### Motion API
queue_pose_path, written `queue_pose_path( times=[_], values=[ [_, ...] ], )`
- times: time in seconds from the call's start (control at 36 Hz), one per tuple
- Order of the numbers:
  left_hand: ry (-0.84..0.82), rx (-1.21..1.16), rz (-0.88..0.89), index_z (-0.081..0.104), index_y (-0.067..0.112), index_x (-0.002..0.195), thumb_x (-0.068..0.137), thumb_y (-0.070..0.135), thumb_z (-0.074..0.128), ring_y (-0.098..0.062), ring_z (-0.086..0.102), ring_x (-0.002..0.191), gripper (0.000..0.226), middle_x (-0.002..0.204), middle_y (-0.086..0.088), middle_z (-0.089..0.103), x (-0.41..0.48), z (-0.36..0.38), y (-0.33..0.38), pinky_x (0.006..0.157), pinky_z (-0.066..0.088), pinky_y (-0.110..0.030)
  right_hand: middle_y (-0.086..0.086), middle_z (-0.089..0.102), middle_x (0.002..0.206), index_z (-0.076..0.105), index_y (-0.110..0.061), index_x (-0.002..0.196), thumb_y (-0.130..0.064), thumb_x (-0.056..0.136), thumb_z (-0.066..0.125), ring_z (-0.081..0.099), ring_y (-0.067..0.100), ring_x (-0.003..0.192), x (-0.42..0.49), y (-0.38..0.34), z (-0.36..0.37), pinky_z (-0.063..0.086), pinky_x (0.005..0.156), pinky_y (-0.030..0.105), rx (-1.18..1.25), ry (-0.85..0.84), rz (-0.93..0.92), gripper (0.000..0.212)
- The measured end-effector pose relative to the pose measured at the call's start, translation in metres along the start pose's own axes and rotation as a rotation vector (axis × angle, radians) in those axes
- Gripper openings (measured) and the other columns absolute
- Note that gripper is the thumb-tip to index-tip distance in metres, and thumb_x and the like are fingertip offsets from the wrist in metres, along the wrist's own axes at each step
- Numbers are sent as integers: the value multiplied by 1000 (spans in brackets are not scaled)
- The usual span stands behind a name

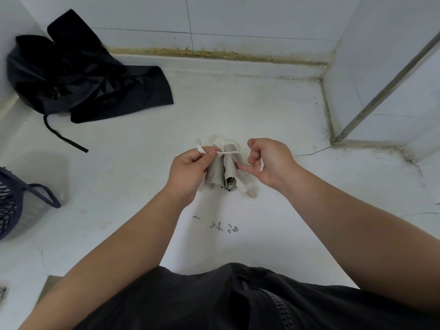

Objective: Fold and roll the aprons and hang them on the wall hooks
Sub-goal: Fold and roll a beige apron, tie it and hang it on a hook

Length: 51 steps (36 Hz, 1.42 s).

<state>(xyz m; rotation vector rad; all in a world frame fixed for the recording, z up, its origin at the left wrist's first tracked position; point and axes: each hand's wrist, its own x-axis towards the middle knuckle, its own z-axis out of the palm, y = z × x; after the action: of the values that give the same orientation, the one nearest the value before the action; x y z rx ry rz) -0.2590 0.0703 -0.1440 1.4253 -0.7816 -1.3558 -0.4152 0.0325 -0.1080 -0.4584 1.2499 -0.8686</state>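
White worktop (238,103), tiled walls (238,15) behind and to the side, brown grime line (214,53) along the back joint. Landmark = light apron (222,170), rolled into a short crumpled bundle at centre frame, between both hands. Can't tell if the bundle sits on the worktop or is lifted off it. Left hand (188,170) is against the bundle's left side, thumb and forefinger pinching one end of the apron's thin pale tie (234,151); a loose loop of tie sticks up past the knuckles. Right hand (269,160) is on the bundle's right, fingers curled round the other end of the tie, one finger reaching in to touch the bundle's side. Tie runs taut and roughly level across the upper part of the bundle, hand to hand. Black apron (83,75) is well apart, far left and behind the bundle, dumped unfolded in the corner, with its black strap (64,136) trailing out towards the camera. Dark blue mesh basket (9,203) is left of the bundle at the frame edge, partly cut off. Small dark scribble marks (223,227) are on the worktop just in front of the bundle. Hairline crack (312,152) is right of it, metal strip (385,84) further right on the wall.
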Motion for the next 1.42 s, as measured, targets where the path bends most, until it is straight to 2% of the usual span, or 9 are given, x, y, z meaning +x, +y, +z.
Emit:
queue_pose_path(
  times=[0.39,0.44,0.53,0.58,0.67,0.75,0.89,1.03,1.42],
  values=[
    [205,16,-63,55,13,78,100,13,46,-21,65,76,24,84,-5,68,3,2,-15,64,48,-32,1,20,60,29,-17,60,1,86,37,14,18,59,18,15,-15,57,75,38,-312,296,-152,32],
    [152,43,-37,54,15,79,101,12,44,-25,64,83,25,89,-3,69,1,2,-14,60,45,-29,-4,17,53,20,-21,55,-1,84,36,12,17,57,21,17,-19,34,52,27,-561,294,-266,39],
    [53,86,4,50,16,78,102,9,41,-23,66,90,26,95,4,69,-3,3,-10,65,48,-30,0,27,58,30,-22,55,-4,87,38,21,19,56,28,16,-23,17,51,27,-786,244,-295,37],
    [45,108,24,52,17,80,102,12,43,-24,66,92,24,96,4,70,-4,5,-10,64,49,-31,7,53,88,63,-19,87,-17,93,43,49,25,77,25,14,-16,43,69,29,-938,188,-269,21],
    [92,113,34,56,16,86,102,17,45,-28,65,90,19,95,3,70,-3,6,-11,55,48,-29,8,52,125,58,-15,124,-43,93,47,46,26,120,18,12,-8,34,104,36,-1179,331,-368,43],
    [98,85,42,58,12,92,101,19,46,-22,65,83,17,92,4,69,-3,7,-8,49,47,-24,-1,51,69,53,-15,67,-50,92,45,49,19,68,12,9,-1,38,69,31,-1158,267,-392,44],
    [-44,29,77,60,15,83,100,12,48,-17,66,83,21,90,4,72,-5,10,-4,65,51,-26,3,41,56,41,-13,59,-41,89,56,36,17,44,12,15,10,28,43,22,-810,65,-27,43],
    [-95,-12,70,64,14,87,99,9,47,-17,66,89,21,91,1,71,-5,6,-5,80,52,-32,6,44,59,45,-11,60,-7,90,54,40,17,45,17,13,12,37,43,22,-604,49,-1,31],
    [-65,186,55,57,19,80,102,13,42,7,54,65,27,82,15,64,-2,3,-3,60,42,-11,5,43,60,40,-14,58,-13,94,50,46,13,40,19,26,4,52,66,41,-674,86,-226,37]
  ],
)
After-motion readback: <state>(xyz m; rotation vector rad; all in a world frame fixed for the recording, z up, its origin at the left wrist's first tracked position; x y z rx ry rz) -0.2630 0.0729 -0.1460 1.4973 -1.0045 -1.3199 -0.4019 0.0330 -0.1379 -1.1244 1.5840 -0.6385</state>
